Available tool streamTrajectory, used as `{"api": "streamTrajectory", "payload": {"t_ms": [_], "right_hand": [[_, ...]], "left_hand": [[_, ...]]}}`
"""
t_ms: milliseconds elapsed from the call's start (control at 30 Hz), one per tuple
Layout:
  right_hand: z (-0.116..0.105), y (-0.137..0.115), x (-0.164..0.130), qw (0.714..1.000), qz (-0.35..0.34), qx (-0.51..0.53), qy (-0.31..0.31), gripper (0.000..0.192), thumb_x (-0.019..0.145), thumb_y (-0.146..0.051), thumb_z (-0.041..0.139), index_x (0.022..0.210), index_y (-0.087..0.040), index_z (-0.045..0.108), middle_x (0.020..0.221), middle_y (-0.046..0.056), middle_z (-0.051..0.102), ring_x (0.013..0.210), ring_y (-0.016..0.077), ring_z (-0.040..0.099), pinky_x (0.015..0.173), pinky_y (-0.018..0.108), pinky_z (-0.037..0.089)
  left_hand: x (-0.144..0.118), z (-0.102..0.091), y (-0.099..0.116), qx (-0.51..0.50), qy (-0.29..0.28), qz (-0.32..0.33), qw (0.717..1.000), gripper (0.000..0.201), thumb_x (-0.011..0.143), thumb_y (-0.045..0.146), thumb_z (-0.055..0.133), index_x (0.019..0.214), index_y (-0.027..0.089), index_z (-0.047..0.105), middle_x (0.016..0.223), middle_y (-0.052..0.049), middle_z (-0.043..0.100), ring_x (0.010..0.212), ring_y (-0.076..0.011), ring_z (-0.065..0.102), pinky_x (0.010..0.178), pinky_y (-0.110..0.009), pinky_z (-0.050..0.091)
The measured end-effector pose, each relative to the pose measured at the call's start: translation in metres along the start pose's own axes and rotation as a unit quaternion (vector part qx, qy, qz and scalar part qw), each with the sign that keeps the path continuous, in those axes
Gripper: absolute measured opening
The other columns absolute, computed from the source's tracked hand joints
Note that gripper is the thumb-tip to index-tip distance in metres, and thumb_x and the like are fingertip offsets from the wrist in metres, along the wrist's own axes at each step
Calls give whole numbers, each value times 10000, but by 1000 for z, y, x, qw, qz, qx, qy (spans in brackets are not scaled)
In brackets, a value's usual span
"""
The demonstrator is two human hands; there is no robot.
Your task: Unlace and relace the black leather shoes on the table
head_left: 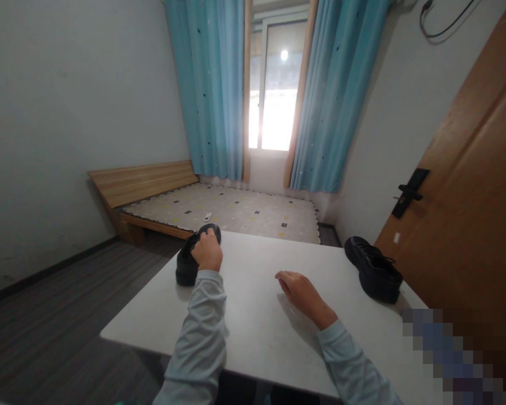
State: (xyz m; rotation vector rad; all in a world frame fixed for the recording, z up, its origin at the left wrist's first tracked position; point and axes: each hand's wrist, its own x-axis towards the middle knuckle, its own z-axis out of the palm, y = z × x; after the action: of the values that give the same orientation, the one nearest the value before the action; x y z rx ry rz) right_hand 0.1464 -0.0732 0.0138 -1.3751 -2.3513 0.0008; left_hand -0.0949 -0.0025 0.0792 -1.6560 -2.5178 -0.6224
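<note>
On the left part of the white table [253,332] is a black lace-up shoe [187,269]. My left hand [209,249] is closed on its upper, fingers bent over the front part; the hand hides some of the laces. Over the middle of the table my right hand [301,295] hangs with fingers curled together, and nothing shows in it. A matching black shoe [373,270] rests at the right edge of the table, apart from both hands, its laces and opening visible.
Behind the table stands a low wooden bed with a patterned mattress [244,208], a white remote [208,216] lying on it. Blue curtains [213,90] flank a window. To the right is a brown door [459,185] with a black handle [410,193].
</note>
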Motion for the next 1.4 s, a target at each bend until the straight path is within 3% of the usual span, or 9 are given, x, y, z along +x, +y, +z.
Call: {"api": "streamTrajectory", "payload": {"t_ms": [133,267,533,767,900,1000,1133,1267,1400], "right_hand": [[0,0,0,1000,2,-2,4,226,907,-125,407,955,-167,624,885,73,705,828,168,659,745,254,471],[1,3,-1,1000,9,-10,6,218,903,-130,417,960,-176,622,907,73,706,848,168,660,753,249,468],[-6,7,-1,998,64,5,21,261,885,-124,402,1041,-176,605,941,78,707,847,178,662,741,255,467],[-7,16,2,960,154,166,164,339,914,-277,357,1144,-128,557,983,126,690,848,205,657,752,315,494],[-10,21,2,939,173,213,209,392,915,-358,350,1165,-131,551,1090,149,661,947,234,634,829,358,481],[-9,28,-1,943,169,200,207,339,902,-322,358,1096,-152,579,1087,137,660,956,225,623,845,344,470],[-1,45,-5,957,158,166,178,231,853,-292,416,856,-170,612,886,109,687,841,209,625,787,313,483],[6,63,-7,936,188,235,183,314,854,-349,389,968,-176,625,1018,120,688,948,219,628,848,335,484],[7,72,-4,909,224,301,182,391,856,-463,377,918,-200,660,977,108,707,946,236,639,870,376,487]], "left_hand": [[-6,-6,8,-9,53,22,998,337,845,135,444,1169,209,502,1106,-114,576,979,-267,607,737,-363,517],[-18,-11,23,-22,112,60,992,344,863,100,377,1169,193,504,1076,-118,583,975,-234,601,755,-323,506],[-66,-16,66,-22,75,208,975,414,870,80,372,1249,218,466,1075,-93,562,989,-204,572,766,-278,479],[-113,-21,91,-33,34,296,954,362,927,159,349,1275,219,429,1075,-89,548,1004,-199,536,778,-273,465],[-135,-15,101,-43,37,329,943,311,925,207,391,1224,212,477,1039,-78,569,969,-193,547,728,-256,474],[-153,-8,107,-47,33,346,936,305,922,195,401,1210,191,503,1007,-88,588,953,-195,564,704,-256,485],[-174,-2,113,-48,23,365,930,334,907,170,432,1232,168,510,962,-90,603,906,-203,596,662,-275,509],[-185,1,117,-53,14,374,926,407,886,135,466,1294,132,468,933,-98,615,855,-191,622,636,-254,519],[-188,4,122,-53,3,380,924,487,874,106,475,1356,129,404,903,-107,619,817,-179,637,616,-229,518]]}}
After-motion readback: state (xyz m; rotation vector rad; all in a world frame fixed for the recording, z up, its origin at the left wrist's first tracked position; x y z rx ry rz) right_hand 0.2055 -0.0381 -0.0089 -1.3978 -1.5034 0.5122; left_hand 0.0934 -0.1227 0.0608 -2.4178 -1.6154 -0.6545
